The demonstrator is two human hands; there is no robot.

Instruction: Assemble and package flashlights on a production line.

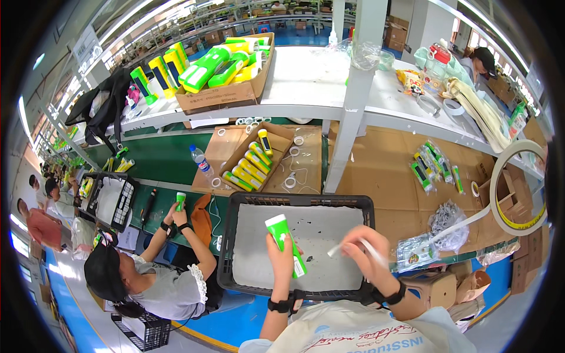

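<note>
L hand (281, 259) grips green-white flashlight (285, 242) upright over black crate (235, 235); R hand (368, 250) pinches tape strip (465, 219), blurred.

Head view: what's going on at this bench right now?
A person at an assembly bench holds a green and white flashlight upright in the left hand over a black crate lined with grey board. The right hand pinches a strip of white tape that runs from a big tape roll on the right. To the left, a co-worker holds another green flashlight. Cardboard boxes of more flashlights sit behind.
</note>
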